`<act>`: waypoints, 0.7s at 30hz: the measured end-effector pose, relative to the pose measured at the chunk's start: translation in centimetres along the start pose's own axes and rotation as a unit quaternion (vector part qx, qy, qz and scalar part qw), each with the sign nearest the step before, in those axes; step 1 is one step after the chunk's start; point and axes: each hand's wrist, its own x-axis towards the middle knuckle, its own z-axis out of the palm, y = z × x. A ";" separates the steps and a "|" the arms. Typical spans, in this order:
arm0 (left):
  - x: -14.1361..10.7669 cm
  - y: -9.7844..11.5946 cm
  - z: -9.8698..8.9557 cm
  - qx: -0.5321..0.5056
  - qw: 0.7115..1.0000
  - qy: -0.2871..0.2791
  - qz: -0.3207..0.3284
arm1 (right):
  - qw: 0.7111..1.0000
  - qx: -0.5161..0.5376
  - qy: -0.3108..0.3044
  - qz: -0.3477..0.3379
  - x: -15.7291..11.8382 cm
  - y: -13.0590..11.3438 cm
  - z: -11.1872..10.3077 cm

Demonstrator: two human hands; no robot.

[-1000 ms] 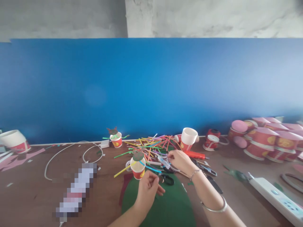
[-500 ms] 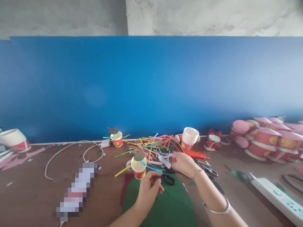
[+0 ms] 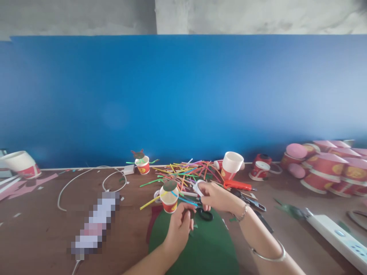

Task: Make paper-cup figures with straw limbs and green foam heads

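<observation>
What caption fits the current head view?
Left hand holding a small dark piece, right hand a white item, near a paper cup with yellow and blue straws.

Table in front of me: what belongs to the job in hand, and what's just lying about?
Likely the job: right hand's white item, left hand's dark piece, near cup, straws, scissors, green sheet.
Likely just lying about: power strip, cable, adapter.

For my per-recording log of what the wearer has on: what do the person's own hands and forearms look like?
Both the left hand and the right hand are bare, without gloves, and no sleeves show. The right wrist wears a thin chain bracelet, with a plain silver bangle farther up the forearm.
</observation>
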 end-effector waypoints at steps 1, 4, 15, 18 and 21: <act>-0.1 0.1 -0.1 -0.007 1.000 0.011 0.005 | 0.999 0.020 -0.021 -0.013 -0.3 -0.3 0.1; -0.3 0.6 -0.4 -0.017 0.999 0.033 0.008 | 0.998 0.023 -0.045 -0.032 -0.9 -1.2 0.3; -0.7 1.5 -0.5 0.112 0.991 0.030 0.066 | 0.997 -0.059 -0.024 -0.035 -1.6 -2.9 0.9; -0.7 1.2 -0.7 0.138 0.988 0.012 0.072 | 0.997 -0.076 -0.018 -0.022 -1.7 -3.2 0.8; -0.7 1.0 -0.9 0.144 0.986 0.017 0.081 | 0.996 -0.087 -0.020 -0.013 -1.9 -3.3 0.7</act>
